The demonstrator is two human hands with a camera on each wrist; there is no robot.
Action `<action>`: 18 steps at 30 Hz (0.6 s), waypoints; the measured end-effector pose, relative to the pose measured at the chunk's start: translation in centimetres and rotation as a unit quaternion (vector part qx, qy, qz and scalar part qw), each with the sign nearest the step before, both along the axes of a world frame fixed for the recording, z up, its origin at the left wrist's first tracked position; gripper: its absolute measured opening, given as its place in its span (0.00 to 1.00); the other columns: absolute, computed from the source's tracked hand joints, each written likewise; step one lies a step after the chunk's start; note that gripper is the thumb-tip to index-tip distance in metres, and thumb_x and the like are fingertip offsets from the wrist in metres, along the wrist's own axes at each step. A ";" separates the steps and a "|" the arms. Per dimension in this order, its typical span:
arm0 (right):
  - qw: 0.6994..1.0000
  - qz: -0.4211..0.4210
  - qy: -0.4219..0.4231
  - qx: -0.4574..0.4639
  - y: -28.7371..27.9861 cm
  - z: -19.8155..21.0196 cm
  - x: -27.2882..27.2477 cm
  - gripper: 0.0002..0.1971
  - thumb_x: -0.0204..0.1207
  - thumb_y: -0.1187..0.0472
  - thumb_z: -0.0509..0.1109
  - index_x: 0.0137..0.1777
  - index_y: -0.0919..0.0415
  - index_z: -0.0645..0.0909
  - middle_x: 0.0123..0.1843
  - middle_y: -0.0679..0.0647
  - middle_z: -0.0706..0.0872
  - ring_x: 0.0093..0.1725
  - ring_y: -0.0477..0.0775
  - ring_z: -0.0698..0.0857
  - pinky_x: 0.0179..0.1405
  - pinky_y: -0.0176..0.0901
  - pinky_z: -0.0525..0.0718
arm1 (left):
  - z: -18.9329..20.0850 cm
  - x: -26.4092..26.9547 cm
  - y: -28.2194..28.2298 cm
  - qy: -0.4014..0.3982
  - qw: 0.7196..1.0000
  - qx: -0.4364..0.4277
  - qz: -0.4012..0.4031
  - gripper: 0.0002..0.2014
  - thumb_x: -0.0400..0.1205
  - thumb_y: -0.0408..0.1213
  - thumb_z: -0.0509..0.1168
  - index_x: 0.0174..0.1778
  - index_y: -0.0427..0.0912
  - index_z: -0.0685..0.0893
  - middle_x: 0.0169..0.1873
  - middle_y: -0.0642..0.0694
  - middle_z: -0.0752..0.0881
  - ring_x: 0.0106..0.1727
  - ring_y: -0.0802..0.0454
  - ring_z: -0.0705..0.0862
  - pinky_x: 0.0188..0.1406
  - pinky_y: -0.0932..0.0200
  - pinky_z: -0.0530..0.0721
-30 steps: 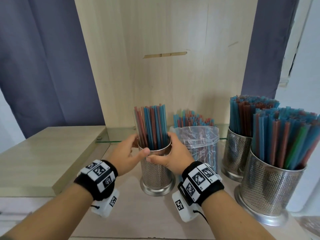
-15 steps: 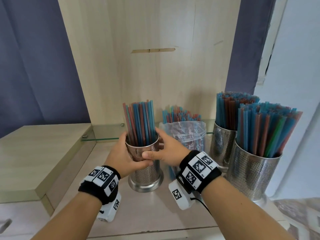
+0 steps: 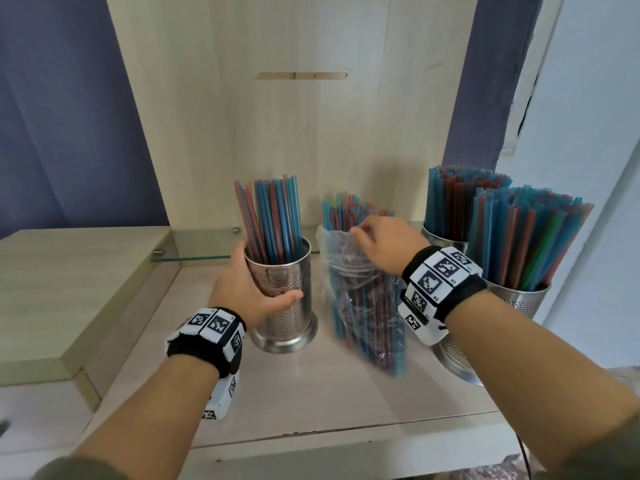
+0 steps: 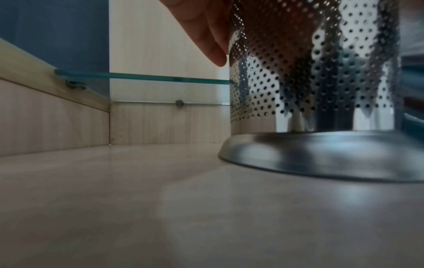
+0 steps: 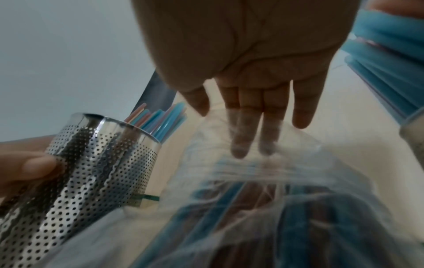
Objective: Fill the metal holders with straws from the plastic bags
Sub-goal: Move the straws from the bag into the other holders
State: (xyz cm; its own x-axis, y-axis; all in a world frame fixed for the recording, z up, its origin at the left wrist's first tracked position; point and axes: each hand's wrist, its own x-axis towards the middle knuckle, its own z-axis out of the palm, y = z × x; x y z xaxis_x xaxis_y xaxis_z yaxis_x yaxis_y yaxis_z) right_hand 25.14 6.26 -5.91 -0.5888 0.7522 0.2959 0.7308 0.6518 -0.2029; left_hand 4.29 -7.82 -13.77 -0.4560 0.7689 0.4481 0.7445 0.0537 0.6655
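Observation:
A perforated metal holder (image 3: 287, 289) stands on the pale wooden shelf, partly filled with blue and red straws (image 3: 273, 216). My left hand (image 3: 242, 289) grips its left side, thumb across the front. The left wrist view shows the holder's wall and base (image 4: 309, 81) close up. To its right stands a clear plastic bag (image 3: 363, 306) of straws, blurred. My right hand (image 3: 384, 244) is at the bag's mouth. In the right wrist view its fingers (image 5: 252, 108) are straight, two of them behind the bag's film (image 5: 275, 181).
Two full metal holders stand at the right, one behind (image 3: 440, 239) and one in front (image 3: 519, 299), close to my right wrist. A glass shelf (image 3: 194, 252) runs along the back panel. A raised wooden ledge (image 3: 69, 271) borders the left.
My right hand has let go of the holder and moved right to the top of the plastic bag. My left hand keeps its grip on the holder.

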 end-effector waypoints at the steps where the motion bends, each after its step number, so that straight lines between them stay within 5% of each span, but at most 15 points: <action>1: 1.000 -0.022 0.017 0.000 0.3 0.0 -0.2 0.21 0.87 0.47 0.52 0.53 0.64 0.79 0.51 0.62 0.86 0.54 0.66 0.85 0.48 0.48 0.79 | 0.0 0.0 0.0 0.003 1.000 0.000 0.000 0.59 0.53 0.59 0.83 0.78 0.48 0.62 0.66 0.53 0.82 0.63 0.53 0.82 0.62 0.57 0.80; 5: 0.992 -0.116 0.045 -0.026 1.1 -0.1 -0.5 0.15 0.84 0.52 0.61 0.53 0.65 0.81 0.53 0.64 0.86 0.48 0.64 0.83 0.43 0.46 0.77 | -0.1 -0.1 -0.1 0.006 1.000 -0.003 0.004 0.60 0.52 0.62 0.82 0.79 0.50 0.60 0.67 0.53 0.82 0.65 0.52 0.82 0.64 0.53 0.81; 8: 0.984 -0.161 0.052 -0.056 1.1 0.1 -0.7 0.22 0.73 0.42 0.75 0.50 0.63 0.81 0.43 0.59 0.85 0.38 0.58 0.81 0.35 0.44 0.79 | 0.0 0.0 -0.2 0.003 1.000 -0.002 0.004 0.59 0.53 0.61 0.82 0.78 0.50 0.61 0.67 0.54 0.81 0.65 0.53 0.81 0.64 0.54 0.81; 12: 0.976 -0.182 0.057 -0.102 1.4 0.0 -1.7 0.30 0.65 0.33 0.77 0.44 0.63 0.82 0.34 0.54 0.82 0.28 0.51 0.79 0.20 0.37 0.72 | 0.0 0.1 -0.2 -0.002 1.000 -0.001 0.005 0.59 0.54 0.60 0.83 0.78 0.51 0.60 0.67 0.54 0.81 0.65 0.53 0.81 0.63 0.57 0.79; 15: 0.976 -0.182 0.034 -0.117 1.5 0.2 -2.3 0.31 0.68 0.32 0.74 0.45 0.65 0.81 0.34 0.55 0.81 0.32 0.53 0.81 0.31 0.43 0.82 | 0.0 0.1 -0.2 -0.004 1.000 -0.002 0.009 0.59 0.54 0.60 0.83 0.78 0.51 0.60 0.68 0.53 0.81 0.66 0.52 0.81 0.64 0.54 0.80; 18: 0.970 -0.227 0.037 -0.078 1.4 -0.2 -2.8 0.39 0.66 0.28 0.71 0.59 0.66 0.79 0.54 0.60 0.83 0.56 0.61 0.83 0.55 0.51 0.85 | 0.1 0.1 -0.2 -0.002 1.000 -0.002 0.012 0.59 0.54 0.58 0.83 0.78 0.49 0.61 0.69 0.52 0.80 0.67 0.51 0.80 0.65 0.54 0.79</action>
